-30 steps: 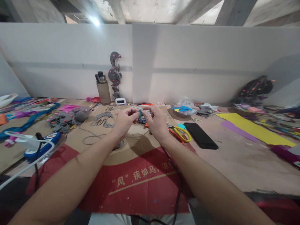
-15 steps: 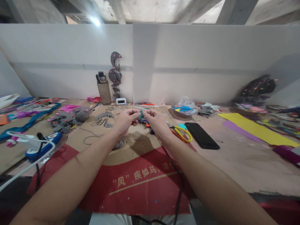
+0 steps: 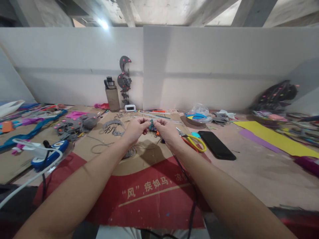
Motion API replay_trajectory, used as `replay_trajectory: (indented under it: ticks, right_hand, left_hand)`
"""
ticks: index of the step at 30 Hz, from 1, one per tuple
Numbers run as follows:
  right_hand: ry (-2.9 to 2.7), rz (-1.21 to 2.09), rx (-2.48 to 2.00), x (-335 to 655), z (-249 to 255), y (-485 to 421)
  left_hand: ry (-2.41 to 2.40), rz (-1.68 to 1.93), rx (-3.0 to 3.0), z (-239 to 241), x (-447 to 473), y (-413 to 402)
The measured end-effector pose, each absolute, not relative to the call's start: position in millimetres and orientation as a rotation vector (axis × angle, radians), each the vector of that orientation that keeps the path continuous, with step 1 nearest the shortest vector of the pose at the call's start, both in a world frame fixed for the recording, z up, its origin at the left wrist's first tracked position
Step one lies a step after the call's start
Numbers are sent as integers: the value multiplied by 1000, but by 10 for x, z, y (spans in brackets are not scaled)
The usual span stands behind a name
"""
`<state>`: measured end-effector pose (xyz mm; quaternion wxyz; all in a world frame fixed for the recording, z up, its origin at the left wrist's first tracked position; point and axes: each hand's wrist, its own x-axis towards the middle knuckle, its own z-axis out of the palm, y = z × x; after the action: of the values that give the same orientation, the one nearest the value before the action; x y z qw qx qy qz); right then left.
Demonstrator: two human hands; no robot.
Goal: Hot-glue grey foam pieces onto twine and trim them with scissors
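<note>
Both hands meet above the cardboard sheet point(image 3: 159, 199), fingertips pinched round a small teal piece point(image 3: 151, 124) whose kind is too small to make out. My left hand point(image 3: 136, 130) grips its left side between thumb and forefinger. From the other side my right hand point(image 3: 167, 130) pinches it in the same way. Just under the fingers lie small dark blue and orange bits point(image 3: 157, 133), partly hidden by my right hand. A coil of grey cord point(image 3: 129, 152) rests below my left wrist. Scissors with yellow and orange handles point(image 3: 196, 142) lie beside my right hand.
Right of the scissors is a black phone point(image 3: 216, 145), then yellow paper point(image 3: 276, 137). A bottle point(image 3: 113, 99) and a small white clock point(image 3: 130, 108) stand near the wall. At left are a blue power strip point(image 3: 50, 156) with a white cable and a pinned grey piece point(image 3: 76, 125).
The whole view has shifted slightly, so things sit a little further right and lower. Both hands keep their pinch on the teal piece, with hardly any change in the fingers.
</note>
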<state>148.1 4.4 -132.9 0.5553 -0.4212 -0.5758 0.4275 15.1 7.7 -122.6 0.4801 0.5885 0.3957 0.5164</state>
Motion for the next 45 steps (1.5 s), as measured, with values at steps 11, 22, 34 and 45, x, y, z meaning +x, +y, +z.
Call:
replay_trajectory:
  ticks: [11, 22, 34, 45]
  right_hand:
    - [-1384, 1023, -1025, 1487, -1366, 68]
    - [-1390, 1022, -1019, 1500, -1381, 83]
    - [-1356, 1006, -1045, 1615, -1301, 111]
    - [-1482, 901, -1030, 1634, -1309, 134]
  left_hand:
    - [974, 1248, 1494, -1252, 126, 83]
    - [986, 1246, 1502, -1269, 125, 96]
    - [930, 1122, 1567, -1187, 7, 129]
    - [906, 1221, 1498, -1254, 64, 125]
